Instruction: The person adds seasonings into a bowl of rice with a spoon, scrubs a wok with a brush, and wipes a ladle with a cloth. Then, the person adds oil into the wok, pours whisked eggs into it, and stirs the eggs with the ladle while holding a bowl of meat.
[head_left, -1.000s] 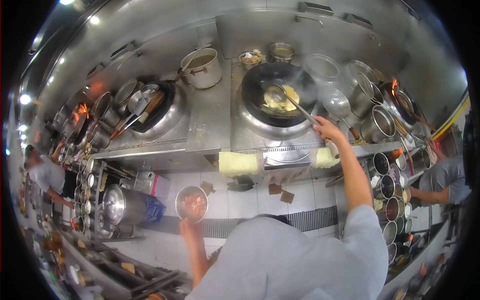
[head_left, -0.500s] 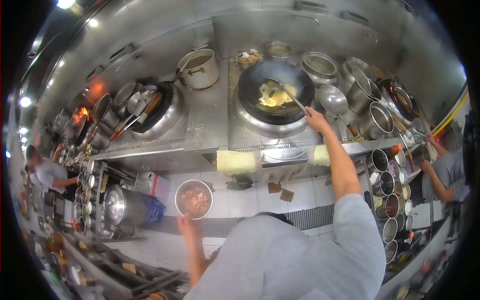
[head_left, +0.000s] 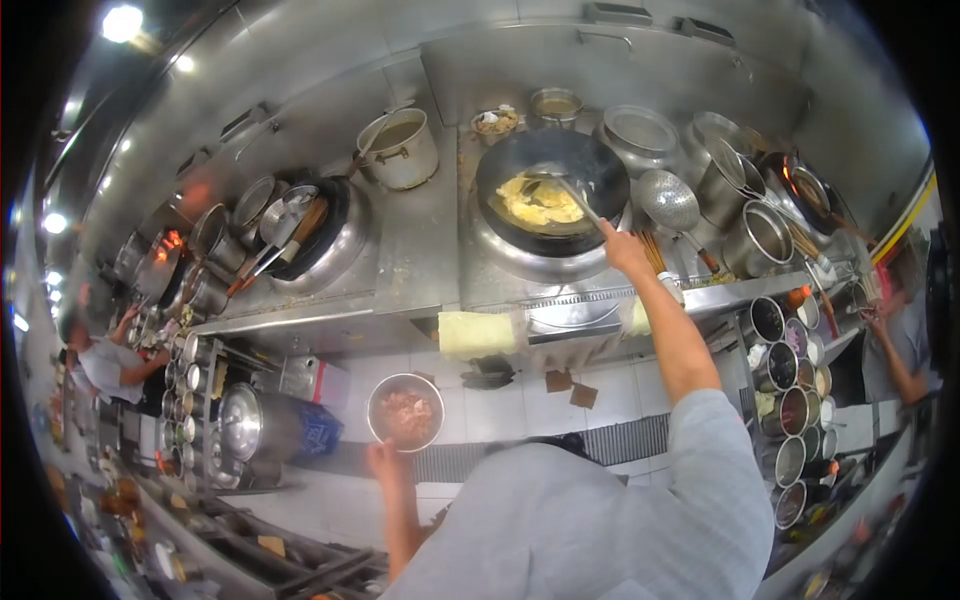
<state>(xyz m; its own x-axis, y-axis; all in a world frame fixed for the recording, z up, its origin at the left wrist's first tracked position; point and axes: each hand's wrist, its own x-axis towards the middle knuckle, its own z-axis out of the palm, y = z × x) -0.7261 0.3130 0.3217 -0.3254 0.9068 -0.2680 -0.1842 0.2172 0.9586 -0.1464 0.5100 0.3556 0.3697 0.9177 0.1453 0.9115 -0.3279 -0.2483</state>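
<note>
My right hand [head_left: 625,248] is closed round the handle of a wok ladle [head_left: 580,200], whose head dips into yellow egg [head_left: 535,203]. The egg spreads over the bottom of a black wok [head_left: 500,165] on the metal burner ring. Low on the left, my left hand [head_left: 388,462] grips the near rim of a steel bowl [head_left: 441,412]. Pinkish raw meat pieces [head_left: 405,415] lie in that bowl, which hangs over the floor in front of the stove. My left fingers are partly blurred at the rim.
A perforated skimmer [head_left: 669,200] rests right of the wok. A tall pot [head_left: 405,160] stands back left, near a second wok [head_left: 335,235]. Seasoning containers [head_left: 790,460] line the right side. A yellowish cloth [head_left: 470,335] hangs on the stove's front edge. Co-workers stand at far left and right.
The ladle has swept left and nearer me, and the egg is spread wider across the wok. My left hand and the bowl have shifted slightly right and down. Less steam rises.
</note>
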